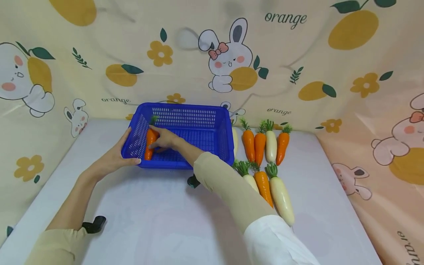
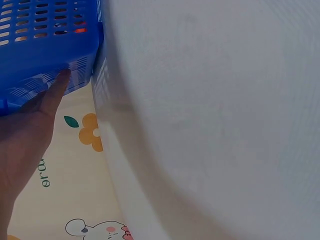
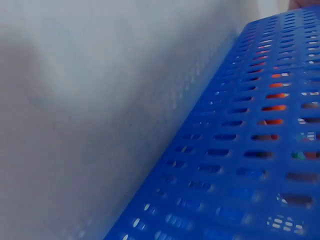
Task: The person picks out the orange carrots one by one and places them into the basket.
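Note:
A blue plastic basket (image 1: 187,164) with slotted walls stands toward the back of the table, left of centre. Inside, along its left wall, lies an orange carrot (image 1: 151,141) with a green top at the far end. My right hand (image 1: 165,139) reaches over the front rim and holds this carrot between thumb and fingers. Outside the front left corner, my left hand (image 1: 112,158) touches the basket with thumb and fingers spread. In the left wrist view, a straight finger of the left hand (image 2: 30,137) rests against the wall. Orange shows through the basket's slots (image 3: 230,130) in the right wrist view.
Right of the basket lie two rows of carrots (image 1: 248,145) and white radishes (image 1: 281,200). My right forearm partly covers the front row. A patterned cloth (image 1: 185,81) hangs behind the white table (image 1: 159,228) and at its sides.

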A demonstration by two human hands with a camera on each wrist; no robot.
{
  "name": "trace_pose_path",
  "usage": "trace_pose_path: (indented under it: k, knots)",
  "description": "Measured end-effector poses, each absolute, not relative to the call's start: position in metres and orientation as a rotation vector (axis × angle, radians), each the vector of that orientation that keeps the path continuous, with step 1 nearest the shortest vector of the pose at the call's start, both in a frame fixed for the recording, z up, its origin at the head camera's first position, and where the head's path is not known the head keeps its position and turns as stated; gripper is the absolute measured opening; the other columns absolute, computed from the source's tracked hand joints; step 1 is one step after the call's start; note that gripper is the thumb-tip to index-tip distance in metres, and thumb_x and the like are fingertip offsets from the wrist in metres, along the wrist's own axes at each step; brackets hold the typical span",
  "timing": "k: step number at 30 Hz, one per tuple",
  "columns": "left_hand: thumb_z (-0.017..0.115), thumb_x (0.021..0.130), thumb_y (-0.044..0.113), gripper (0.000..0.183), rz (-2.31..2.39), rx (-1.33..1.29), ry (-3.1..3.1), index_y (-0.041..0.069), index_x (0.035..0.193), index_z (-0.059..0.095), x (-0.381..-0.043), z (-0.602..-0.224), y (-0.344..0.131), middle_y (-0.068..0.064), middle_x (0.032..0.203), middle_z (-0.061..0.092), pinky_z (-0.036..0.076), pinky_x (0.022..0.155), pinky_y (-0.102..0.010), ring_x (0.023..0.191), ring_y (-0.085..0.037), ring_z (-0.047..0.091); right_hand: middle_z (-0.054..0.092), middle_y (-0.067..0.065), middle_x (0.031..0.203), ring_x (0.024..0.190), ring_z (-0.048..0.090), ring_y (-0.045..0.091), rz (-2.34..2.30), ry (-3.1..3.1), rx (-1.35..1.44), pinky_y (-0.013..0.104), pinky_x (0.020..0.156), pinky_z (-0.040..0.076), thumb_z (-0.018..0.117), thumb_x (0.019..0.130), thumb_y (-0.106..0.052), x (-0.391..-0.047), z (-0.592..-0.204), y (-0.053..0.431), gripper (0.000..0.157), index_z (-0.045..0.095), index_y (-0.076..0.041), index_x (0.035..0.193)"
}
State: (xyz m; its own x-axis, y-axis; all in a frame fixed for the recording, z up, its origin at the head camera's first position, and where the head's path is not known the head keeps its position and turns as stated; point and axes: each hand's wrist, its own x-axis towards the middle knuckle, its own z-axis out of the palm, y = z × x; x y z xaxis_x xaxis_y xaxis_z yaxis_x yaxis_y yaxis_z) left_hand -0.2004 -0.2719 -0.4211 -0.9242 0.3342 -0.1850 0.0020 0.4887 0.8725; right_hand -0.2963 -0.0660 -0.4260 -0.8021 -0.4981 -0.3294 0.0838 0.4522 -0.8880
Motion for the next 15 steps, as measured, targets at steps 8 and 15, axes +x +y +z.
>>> trace_pose_path:
  k: [8, 15]
  knots:
    - [0.072, 0.091, 0.033, 0.113, 1.367, 0.263, 2.419, 0.038, 0.154, -0.022, -0.201, -0.421, -0.270, -0.018, 0.164, -0.015, 0.011, 0.109, -0.075, 0.146, -0.053, 0.001, 0.035, 0.017, 0.157, 0.092, 0.070, 0.035, -1.289, 2.251, -0.429, 0.039, 0.079, 0.060, 0.074, 0.088, -0.003, -0.292, -0.417, -0.039, 0.087, 0.028, -0.024, 0.158]
    - [0.071, 0.092, 0.031, 0.112, 1.372, 0.269, 2.429, 0.038, 0.153, -0.022, -0.201, -0.421, -0.269, -0.016, 0.164, -0.018, 0.009, 0.109, -0.076, 0.147, -0.052, -0.005, 0.042, 0.015, 0.153, 0.098, 0.068, 0.037, -1.375, 2.252, -0.576, 0.037, 0.084, 0.058, 0.072, 0.092, -0.013, -0.280, -0.407, -0.003, 0.070, 0.040, -0.023, 0.153]
